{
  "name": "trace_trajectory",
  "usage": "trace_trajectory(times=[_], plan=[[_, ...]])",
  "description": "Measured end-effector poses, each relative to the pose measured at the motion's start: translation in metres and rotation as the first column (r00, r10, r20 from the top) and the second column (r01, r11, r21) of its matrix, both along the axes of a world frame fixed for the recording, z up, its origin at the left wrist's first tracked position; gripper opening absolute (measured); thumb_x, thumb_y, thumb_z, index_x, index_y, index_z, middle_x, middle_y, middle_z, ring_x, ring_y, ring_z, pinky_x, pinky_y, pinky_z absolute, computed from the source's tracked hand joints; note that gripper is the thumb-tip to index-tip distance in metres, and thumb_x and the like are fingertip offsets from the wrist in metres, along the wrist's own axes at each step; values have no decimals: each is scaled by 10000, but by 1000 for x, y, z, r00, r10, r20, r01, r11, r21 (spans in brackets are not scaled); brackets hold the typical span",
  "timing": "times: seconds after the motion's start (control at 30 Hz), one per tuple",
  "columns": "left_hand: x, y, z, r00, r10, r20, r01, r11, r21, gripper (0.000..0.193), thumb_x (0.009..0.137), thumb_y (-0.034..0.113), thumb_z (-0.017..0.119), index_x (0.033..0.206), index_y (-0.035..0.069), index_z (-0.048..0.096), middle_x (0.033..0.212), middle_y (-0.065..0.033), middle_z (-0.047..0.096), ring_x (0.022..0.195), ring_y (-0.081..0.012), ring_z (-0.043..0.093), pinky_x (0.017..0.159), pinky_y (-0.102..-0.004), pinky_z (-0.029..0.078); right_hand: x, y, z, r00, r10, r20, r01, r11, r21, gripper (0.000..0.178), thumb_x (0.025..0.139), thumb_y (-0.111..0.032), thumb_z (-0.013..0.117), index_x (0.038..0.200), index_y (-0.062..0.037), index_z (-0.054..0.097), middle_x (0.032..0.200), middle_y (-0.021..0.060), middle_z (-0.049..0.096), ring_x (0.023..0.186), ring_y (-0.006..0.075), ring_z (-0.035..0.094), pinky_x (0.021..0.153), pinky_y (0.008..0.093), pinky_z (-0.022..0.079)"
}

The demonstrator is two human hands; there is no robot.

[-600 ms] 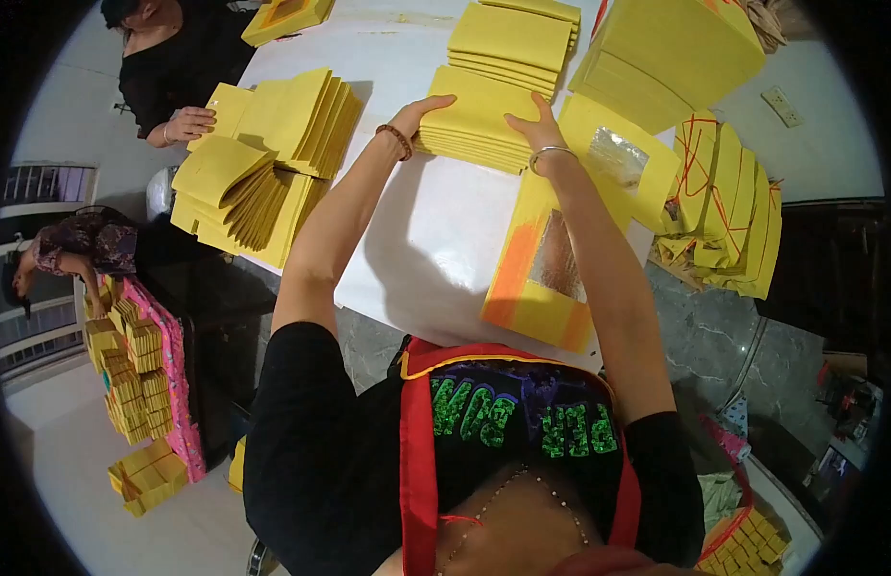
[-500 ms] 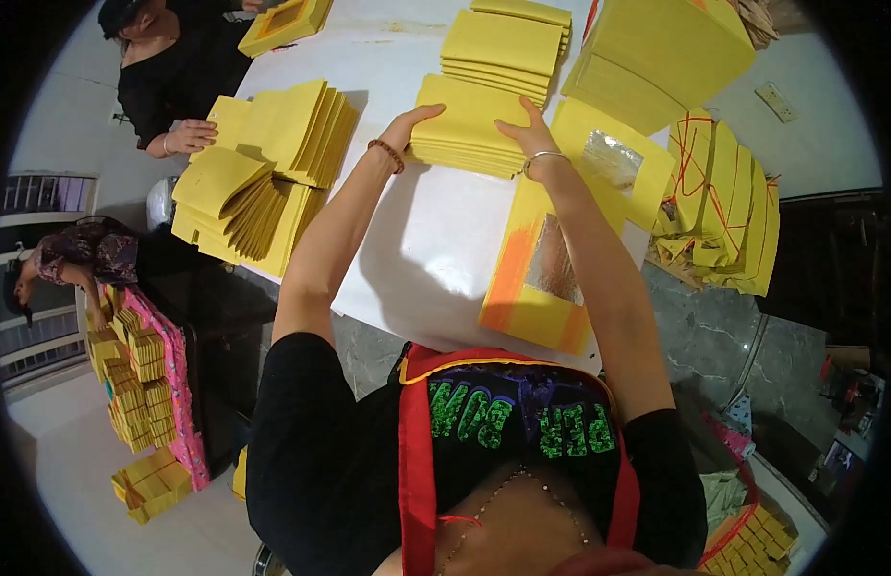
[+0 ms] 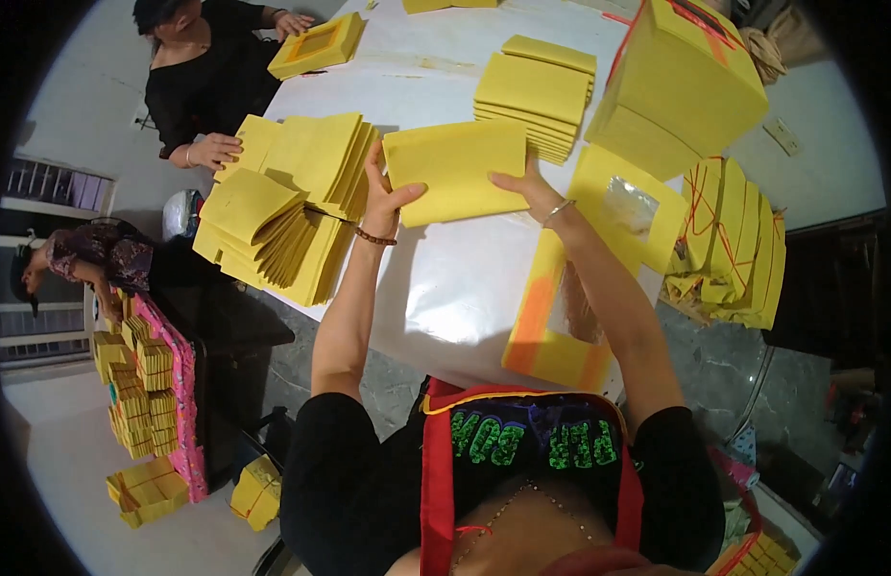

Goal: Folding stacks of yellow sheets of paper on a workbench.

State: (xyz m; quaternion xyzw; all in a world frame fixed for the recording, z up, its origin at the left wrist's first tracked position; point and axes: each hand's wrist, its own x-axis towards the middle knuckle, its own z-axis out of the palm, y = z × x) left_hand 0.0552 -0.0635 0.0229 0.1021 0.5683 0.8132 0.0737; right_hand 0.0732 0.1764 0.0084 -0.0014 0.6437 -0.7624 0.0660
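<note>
Over the table (image 3: 445,307) is a rectangular yellow bundle (image 3: 455,173).

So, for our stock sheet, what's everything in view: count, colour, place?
Table: one, white, centre
Held stack: one, yellow, centre
Folded stacks: perhaps two, yellow, beyond held stack
Fanned stacks: several, yellow, table's left
Framed box: one, yellow, table's upper left
Large block: one, yellow, table's upper right
Silver patched pieces: two, yellow, table's right
Tied bundles: several, yellow, right of table
Small stacks: many, yellow, by pink cover, left
Tied packs: two, yellow, lower left
Bundled blocks: many, yellow, lower right
People: two, dark clothes, left
Left grip: one, brown bracelet, stack's left
Right grip: one, silver bangle, stack's right
</note>
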Motion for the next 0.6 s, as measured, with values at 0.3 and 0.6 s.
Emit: trace_trajectory(times=[0.3,0.6], plan=[[14,-13,-47,998,-53,24,58,960,-275,1191,614,-30,742,1390,182,-136,1309,-162,339,1210,-265,379,985,-419,363,-30,9,-71,911,334,-242,-238,905,352,1120,540,-198,838,1381,15,129,1357,174,284,1282,270,262,1068,336,213],[2,-14,-24,989,-148,-2,130,873,-470,901,661,75,759,1340,38,169,1243,-135,418,1142,-237,445,978,-369,371,-30,2,-28,934,231,-274,-149,945,291,922,577,-253,820,1302,7,313,1202,158,460,1127,250,456,966,338,361]])
